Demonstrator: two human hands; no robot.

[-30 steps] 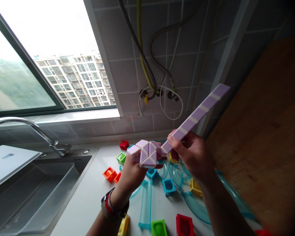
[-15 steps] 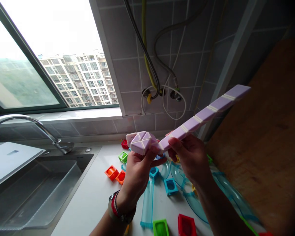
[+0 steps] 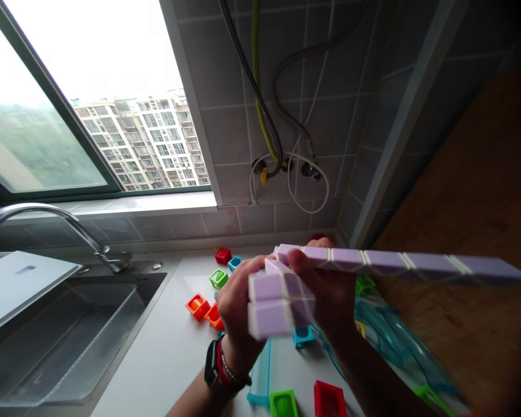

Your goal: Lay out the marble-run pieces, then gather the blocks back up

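A lilac and white snake puzzle (image 3: 377,262) is held in the air above the counter by both hands. Its straight run of segments stretches out to the right, while its folded cluster of blocks hangs toward me, slightly blurred. My left hand (image 3: 238,301) is closed around the left side of the folded end; the blocks hide some of its fingers. My right hand (image 3: 325,289) grips the start of the straight run, thumb on top. Below the hands lie a blue block (image 3: 303,336) and a clear blue track piece (image 3: 260,370).
Loose orange (image 3: 197,306), green (image 3: 218,279) and red (image 3: 330,398) blocks lie on the white counter (image 3: 151,347). To the left is a sink (image 3: 156,289) with a faucet (image 3: 108,258). Clear blue curved tracks (image 3: 399,330) sit at the right, beside a wooden board (image 3: 469,243).
The snake puzzle's straight run has swung down from a diagonal to nearly level. Its folded cluster has turned and dropped toward me, and my left wrist has rotated.
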